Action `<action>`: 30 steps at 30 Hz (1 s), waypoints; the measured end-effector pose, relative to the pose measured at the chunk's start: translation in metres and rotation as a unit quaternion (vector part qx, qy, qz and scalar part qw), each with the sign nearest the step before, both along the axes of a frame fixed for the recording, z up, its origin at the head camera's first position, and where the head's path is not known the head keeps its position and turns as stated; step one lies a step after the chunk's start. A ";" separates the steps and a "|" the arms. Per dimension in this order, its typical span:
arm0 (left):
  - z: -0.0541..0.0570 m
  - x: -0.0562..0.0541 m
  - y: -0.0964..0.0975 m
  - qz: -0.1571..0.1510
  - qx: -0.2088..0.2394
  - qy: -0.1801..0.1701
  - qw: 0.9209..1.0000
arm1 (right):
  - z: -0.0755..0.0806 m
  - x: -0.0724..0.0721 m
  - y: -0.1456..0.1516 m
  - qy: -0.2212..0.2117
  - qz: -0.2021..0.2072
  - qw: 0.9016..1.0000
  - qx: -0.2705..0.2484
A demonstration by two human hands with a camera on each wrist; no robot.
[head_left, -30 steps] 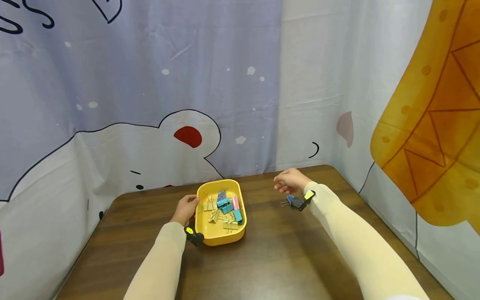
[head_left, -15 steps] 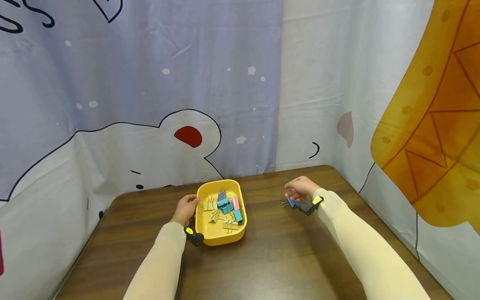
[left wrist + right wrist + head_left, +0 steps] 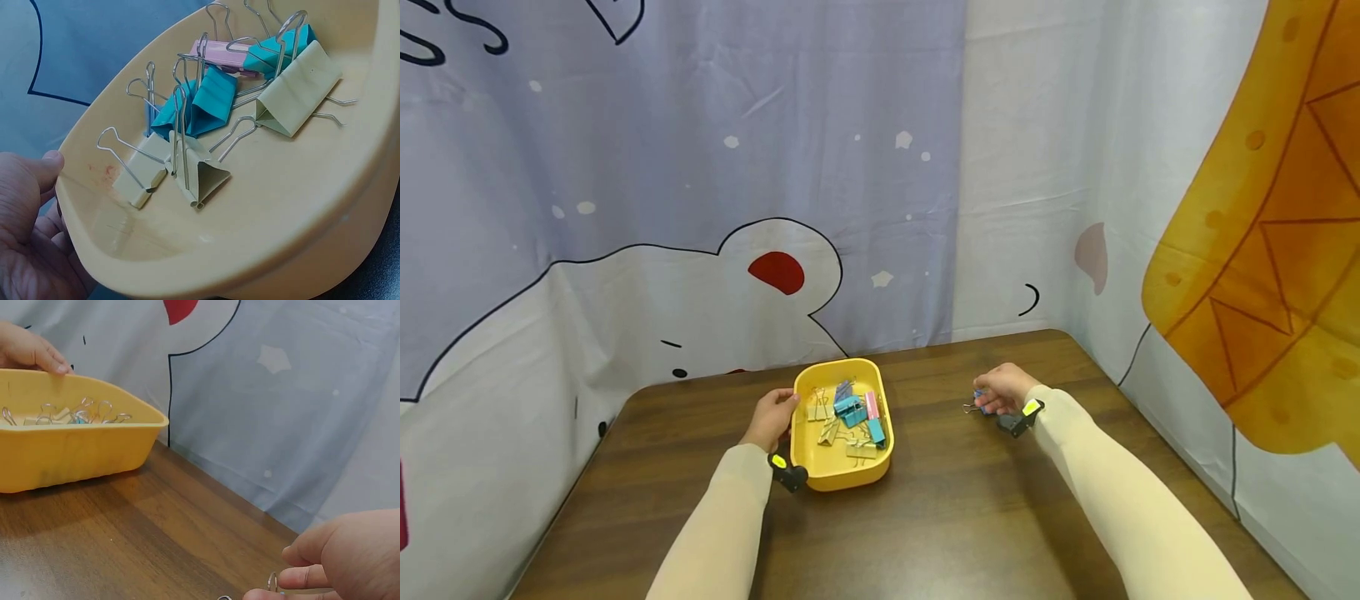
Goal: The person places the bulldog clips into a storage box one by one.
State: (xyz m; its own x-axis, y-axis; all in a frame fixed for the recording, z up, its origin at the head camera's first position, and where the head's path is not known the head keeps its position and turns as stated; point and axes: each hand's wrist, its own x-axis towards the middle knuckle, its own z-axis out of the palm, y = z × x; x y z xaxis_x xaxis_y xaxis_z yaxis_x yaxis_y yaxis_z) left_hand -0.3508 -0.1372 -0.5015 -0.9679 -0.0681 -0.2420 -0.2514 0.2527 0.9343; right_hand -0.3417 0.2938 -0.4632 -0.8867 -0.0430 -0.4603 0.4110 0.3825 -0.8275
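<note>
My left hand (image 3: pixel 771 421) grips the left wall of a yellow plastic bin (image 3: pixel 842 482), thumb up at the rim and fingers outside, as the left wrist view shows. Several binder clips lie in the bin: cream ones (image 3: pixel 300 90), teal ones (image 3: pixel 212 100), a pink one (image 3: pixel 219 55) and a blue one (image 3: pixel 843 390). Over to the right, my right hand (image 3: pixel 1006 388) is down at the tabletop with its fingers curled round a blue binder clip (image 3: pixel 977 397). Most of that clip is hidden behind the fingers; a wire handle (image 3: pixel 272 581) shows by the fingertips in the right wrist view.
Both the bin and the hands are on a brown wood-grain table (image 3: pixel 925 517). A printed curtain (image 3: pixel 887 208) hangs right behind its back edge and along the right side. Bare tabletop lies between the bin and the right hand.
My right hand has moved right and then down onto the blue binder clip on the table, covering most of it. The left hand and the bin have stayed put.
</note>
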 end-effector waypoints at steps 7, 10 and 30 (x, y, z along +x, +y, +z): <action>0.001 -0.002 -0.001 -0.003 0.002 -0.001 1.000 | -0.003 -0.001 -0.004 0.015 -0.001 0.999 0.033; 0.001 -0.004 -0.002 -0.004 -0.001 -0.006 1.000 | -0.002 0.000 -0.006 0.018 -0.012 0.999 0.039; 0.001 -0.001 -0.001 -0.003 0.005 -0.003 1.000 | -0.004 -0.006 -0.015 0.074 -0.003 0.992 0.101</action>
